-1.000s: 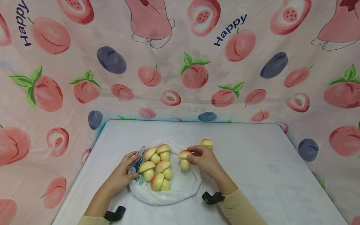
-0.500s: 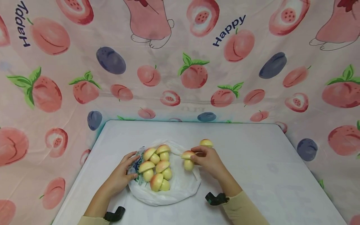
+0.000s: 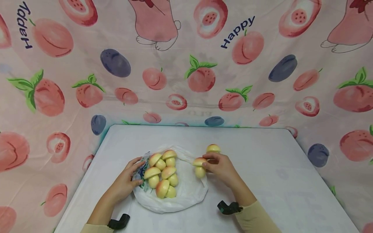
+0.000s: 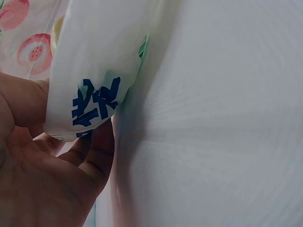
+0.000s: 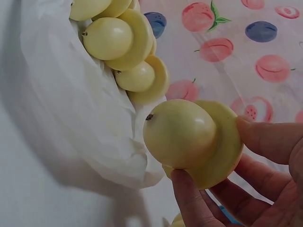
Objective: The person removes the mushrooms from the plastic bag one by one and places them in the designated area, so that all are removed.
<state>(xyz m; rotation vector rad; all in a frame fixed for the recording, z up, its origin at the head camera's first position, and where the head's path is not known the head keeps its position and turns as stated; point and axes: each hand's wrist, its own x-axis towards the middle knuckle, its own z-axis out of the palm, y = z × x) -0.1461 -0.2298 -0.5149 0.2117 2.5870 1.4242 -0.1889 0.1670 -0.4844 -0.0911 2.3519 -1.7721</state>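
Note:
My right hand (image 3: 222, 168) pinches a yellow toy-like mushroom (image 3: 199, 171) by its blushed cap, over the right rim of a white plastic bag (image 3: 186, 197). Its round stem faces the camera in the right wrist view, with thumb and fingers on the cap. Several matching mushrooms (image 3: 162, 173) lie together in the left part of the bag. At the bag's left side, my left hand (image 3: 127, 178) grips the printed edge. In the left wrist view the thumb is on one side of the bag's plastic (image 4: 102, 56) and the fingers are on the other.
Another yellow mushroom (image 3: 213, 148) lies on the white table (image 3: 262, 168) behind my right hand. Dark wrist mounts (image 3: 228, 207) sit at both cuffs. A fruit-printed cloth (image 3: 180, 64) hangs behind and beside the table.
My right hand has moved to the right with the mushroom, from over the bag's inside to its right rim. The left hand and the other mushrooms stay in place.

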